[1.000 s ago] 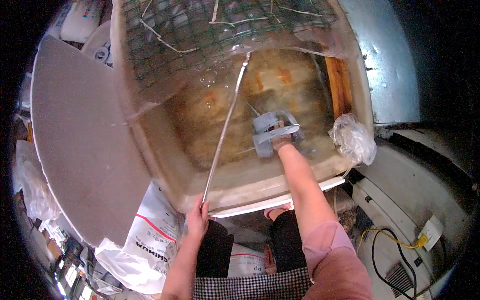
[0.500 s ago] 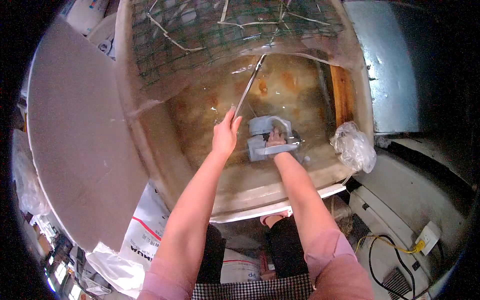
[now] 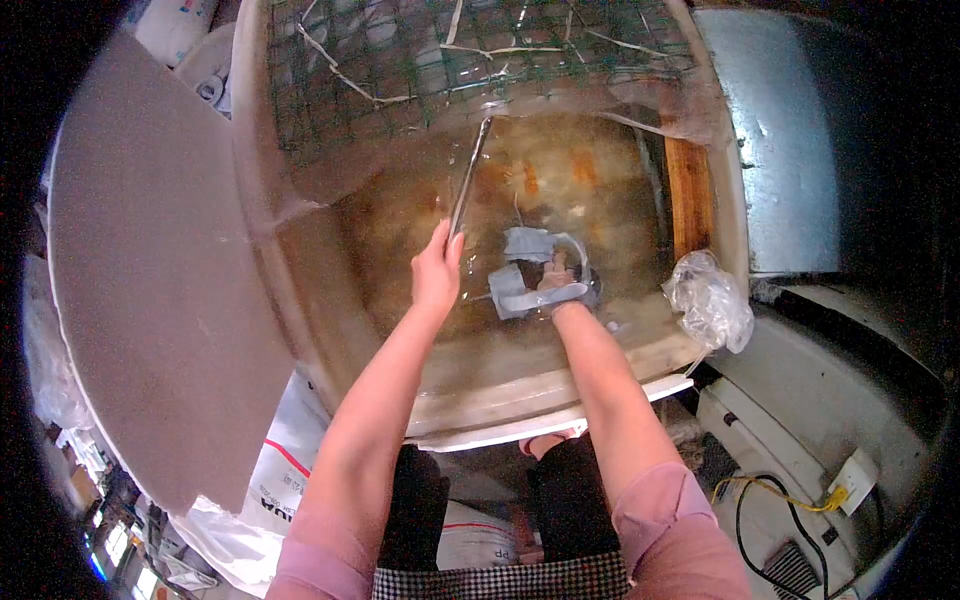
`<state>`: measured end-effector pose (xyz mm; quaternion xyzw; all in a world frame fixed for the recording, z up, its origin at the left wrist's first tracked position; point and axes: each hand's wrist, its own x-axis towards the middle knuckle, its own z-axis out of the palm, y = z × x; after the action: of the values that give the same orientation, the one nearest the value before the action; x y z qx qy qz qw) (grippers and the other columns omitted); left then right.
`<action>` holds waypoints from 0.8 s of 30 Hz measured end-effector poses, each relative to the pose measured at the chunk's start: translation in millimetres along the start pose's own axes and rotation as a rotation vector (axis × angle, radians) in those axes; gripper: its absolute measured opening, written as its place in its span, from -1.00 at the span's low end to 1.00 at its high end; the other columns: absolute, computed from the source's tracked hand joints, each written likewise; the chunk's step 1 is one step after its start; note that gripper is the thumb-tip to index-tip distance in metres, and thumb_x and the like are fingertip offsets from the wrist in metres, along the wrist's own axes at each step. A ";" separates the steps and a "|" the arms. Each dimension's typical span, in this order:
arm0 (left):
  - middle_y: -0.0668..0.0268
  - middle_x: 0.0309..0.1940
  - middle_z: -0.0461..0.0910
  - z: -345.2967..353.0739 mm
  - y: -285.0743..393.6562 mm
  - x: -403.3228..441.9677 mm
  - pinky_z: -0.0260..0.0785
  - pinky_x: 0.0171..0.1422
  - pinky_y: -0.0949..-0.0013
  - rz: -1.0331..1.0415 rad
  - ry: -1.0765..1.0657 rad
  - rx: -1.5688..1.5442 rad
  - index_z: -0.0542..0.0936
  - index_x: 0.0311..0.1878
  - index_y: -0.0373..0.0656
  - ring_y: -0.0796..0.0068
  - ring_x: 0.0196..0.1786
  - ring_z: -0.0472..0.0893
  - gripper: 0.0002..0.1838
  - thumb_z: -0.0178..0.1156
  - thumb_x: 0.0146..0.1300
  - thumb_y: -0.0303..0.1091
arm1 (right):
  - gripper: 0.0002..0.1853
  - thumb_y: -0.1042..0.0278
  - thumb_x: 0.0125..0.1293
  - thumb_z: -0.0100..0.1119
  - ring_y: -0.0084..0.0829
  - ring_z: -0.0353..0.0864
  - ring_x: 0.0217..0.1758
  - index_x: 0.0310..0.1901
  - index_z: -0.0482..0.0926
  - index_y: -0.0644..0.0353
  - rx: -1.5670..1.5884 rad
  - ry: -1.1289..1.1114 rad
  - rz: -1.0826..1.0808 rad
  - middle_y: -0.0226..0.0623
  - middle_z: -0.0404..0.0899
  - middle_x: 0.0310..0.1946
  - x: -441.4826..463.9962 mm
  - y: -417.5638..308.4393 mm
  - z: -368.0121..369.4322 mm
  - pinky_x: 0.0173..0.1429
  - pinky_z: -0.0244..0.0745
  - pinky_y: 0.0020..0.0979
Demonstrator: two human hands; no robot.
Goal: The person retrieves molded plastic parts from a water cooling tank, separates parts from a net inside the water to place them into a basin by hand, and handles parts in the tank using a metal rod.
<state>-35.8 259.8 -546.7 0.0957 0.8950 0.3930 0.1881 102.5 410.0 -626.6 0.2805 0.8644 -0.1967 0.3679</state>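
Note:
My left hand (image 3: 437, 270) is closed round a thin shiny metal rod (image 3: 470, 175), which slants up and away over the water. My right hand (image 3: 556, 280) is under the water, in among a grey plastic part (image 3: 510, 290) with blocky sections and a curved band. Its fingers appear to grip the part, though ripples blur where they touch it. The part's upper block (image 3: 530, 243) shows just beyond the fingers. Both hands are inside a water-filled tank (image 3: 500, 400) with a brownish bottom and orange blotches.
Green mesh (image 3: 400, 75) with pale strips lies across the tank's far end. A wooden board (image 3: 688, 200) and a clear plastic bag (image 3: 710, 300) are at the right side. A grey panel (image 3: 160, 260) stands left. A yellow plug and cables (image 3: 835, 497) are at lower right.
My left hand and the rod have shifted left and slightly toward me, and the rod's far end has swung left. The grey part has turned slightly under my right hand.

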 end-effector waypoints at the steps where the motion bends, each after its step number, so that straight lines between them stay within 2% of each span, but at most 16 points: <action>1: -0.02 -0.29 0.54 -5.5 -11.7 -8.9 0.36 -0.16 0.16 0.047 0.007 -0.026 0.42 0.06 -0.10 0.00 -0.20 0.54 -0.58 0.05 0.21 -0.10 | -0.16 -0.07 0.01 0.14 0.06 0.15 0.25 0.23 0.12 0.32 0.016 0.013 0.005 0.00 -0.04 0.29 1.8 0.4 1.7 0.24 0.19 -0.12; 3: -0.02 -0.31 0.54 -8.5 -17.1 -11.1 0.36 -0.18 0.16 0.091 0.013 -0.048 0.42 0.07 -0.09 0.02 -0.22 0.54 -0.58 0.05 0.21 -0.09 | -0.19 -0.03 0.03 0.13 0.06 0.16 0.24 0.22 0.14 0.35 0.021 0.000 0.020 0.02 0.00 0.27 4.8 2.2 4.6 0.24 0.19 -0.14; 5: -0.01 -0.30 0.54 -11.4 3.4 0.4 0.36 -0.18 0.17 -0.035 -0.148 0.077 0.42 0.06 -0.07 0.01 -0.23 0.54 -0.59 0.05 0.20 -0.10 | -0.22 0.01 0.04 0.11 0.06 0.18 0.23 0.20 0.15 0.39 0.010 -0.016 0.027 0.04 0.05 0.25 11.0 5.4 8.4 0.24 0.19 -0.17; 6: 0.01 -0.31 0.54 -5.2 9.5 9.0 0.35 -0.18 0.14 0.051 -0.125 0.098 0.42 0.07 -0.01 -0.01 -0.22 0.53 -0.61 0.06 0.20 -0.11 | -0.24 0.03 0.05 0.11 0.06 0.19 0.23 0.19 0.16 0.41 0.007 -0.018 0.027 0.05 0.07 0.24 17.0 9.0 13.4 0.24 0.19 -0.18; 7: 0.01 -0.31 0.54 3.2 18.4 17.3 0.35 -0.18 0.14 0.047 -0.125 0.094 0.42 0.07 -0.01 -0.01 -0.22 0.53 -0.61 0.06 0.20 -0.11 | -0.25 0.05 0.06 0.10 0.06 0.19 0.22 0.18 0.17 0.43 0.005 -0.019 0.021 0.06 0.09 0.23 23.5 13.8 20.4 0.25 0.20 -0.19; 9: -0.02 -0.27 0.53 21.1 36.8 32.6 0.35 -0.18 0.21 0.071 -0.149 0.013 0.46 0.00 -0.09 0.07 -0.21 0.57 -0.64 0.09 0.19 -0.15 | -0.28 0.09 0.07 0.09 0.07 0.21 0.21 0.16 0.19 0.46 0.006 -0.023 0.022 0.08 0.13 0.21 35.3 22.3 33.1 0.25 0.20 -0.21; 12: 0.00 -0.28 0.54 43.0 51.7 44.0 0.35 -0.18 0.20 0.002 -0.139 -0.015 0.47 -0.02 -0.09 0.03 -0.21 0.55 -0.66 0.09 0.19 -0.14 | -0.28 0.09 0.07 0.09 0.05 0.20 0.22 0.17 0.18 0.46 -0.010 -0.014 0.037 0.07 0.13 0.21 26.5 16.5 24.4 0.25 0.20 -0.21; 15: 0.00 -0.29 0.54 53.0 58.7 55.5 0.34 -0.17 0.21 0.023 -0.143 -0.112 0.48 -0.04 -0.10 0.02 -0.22 0.54 -0.66 0.10 0.19 -0.14 | -0.27 0.09 0.08 0.09 0.03 0.20 0.23 0.17 0.17 0.47 -0.021 -0.011 0.049 0.06 0.13 0.21 22.4 13.9 21.4 0.25 0.20 -0.20; 16: 0.01 -0.34 0.54 55.9 63.0 54.9 0.34 -0.20 0.22 0.068 -0.048 -0.143 0.49 -0.08 -0.12 0.05 -0.26 0.55 -0.69 0.10 0.19 -0.15 | -0.27 0.09 0.08 0.08 0.03 0.20 0.23 0.17 0.17 0.47 -0.023 -0.011 0.051 0.06 0.13 0.21 24.2 14.4 21.9 0.25 0.19 -0.20; 19: 0.02 -0.34 0.54 62.9 55.4 60.5 0.34 -0.20 0.22 0.045 0.032 -0.081 0.49 -0.09 -0.13 0.11 -0.26 0.56 -0.69 0.10 0.20 -0.16 | -0.27 0.08 0.08 0.08 0.01 0.19 0.23 0.18 0.16 0.47 0.007 0.023 0.067 0.05 0.13 0.22 16.6 12.2 13.0 0.25 0.19 -0.20; 20: 0.01 -0.37 0.51 61.8 49.4 59.6 0.27 -0.23 0.09 0.078 0.044 -0.180 0.43 -0.13 -0.11 -0.10 -0.25 0.47 -0.76 0.00 0.24 -0.18 | -0.27 0.08 0.09 0.08 0.01 0.19 0.24 0.18 0.16 0.47 0.030 0.046 0.073 0.05 0.13 0.22 8.4 10.5 5.7 0.25 0.19 -0.19; 21: 0.01 -0.37 0.51 55.2 46.4 56.4 0.27 -0.23 0.09 0.076 0.050 -0.172 0.43 -0.13 -0.11 -0.10 -0.25 0.47 -0.76 0.00 0.24 -0.18 | -0.27 0.08 0.09 0.08 0.00 0.19 0.24 0.18 0.16 0.47 0.040 0.067 0.077 0.05 0.13 0.22 1.1 8.7 1.1 0.25 0.19 -0.19; 22: 0.02 -0.37 0.52 45.8 43.7 51.3 0.28 -0.22 0.08 0.025 0.014 -0.145 0.43 -0.14 -0.13 -0.09 -0.24 0.48 -0.75 0.00 0.24 -0.18 | -0.12 0.07 0.04 0.16 -0.05 0.19 0.25 0.26 -0.05 0.42 -0.091 -0.106 0.079 0.01 -0.06 0.30 19.5 8.3 8.6 0.27 0.18 -0.18; 23: 0.02 -0.37 0.52 34.7 40.8 45.2 0.28 -0.21 0.08 -0.023 -0.026 -0.115 0.43 -0.15 -0.14 -0.09 -0.23 0.48 -0.74 0.00 0.23 -0.17 | -0.12 0.07 0.04 0.16 -0.05 0.19 0.25 0.26 -0.05 0.42 -0.083 -0.105 0.069 0.01 -0.06 0.30 26.6 12.2 19.5 0.27 0.18 -0.18; 24: 0.03 -0.32 0.54 26.8 30.6 35.7 0.30 -0.16 0.08 0.023 -0.009 -0.097 0.44 -0.08 -0.11 -0.06 -0.20 0.50 -0.70 0.01 0.23 -0.15 | -0.14 0.09 0.05 0.14 -0.06 0.20 0.25 0.27 -0.04 0.38 -0.061 -0.159 0.103 -0.01 -0.13 0.32 6.6 0.7 -12.4 0.26 0.19 -0.18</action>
<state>-56.6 309.7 -550.1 0.0986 0.8730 0.4376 0.1918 92.6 419.5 -623.5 0.2969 0.8225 -0.1729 0.4533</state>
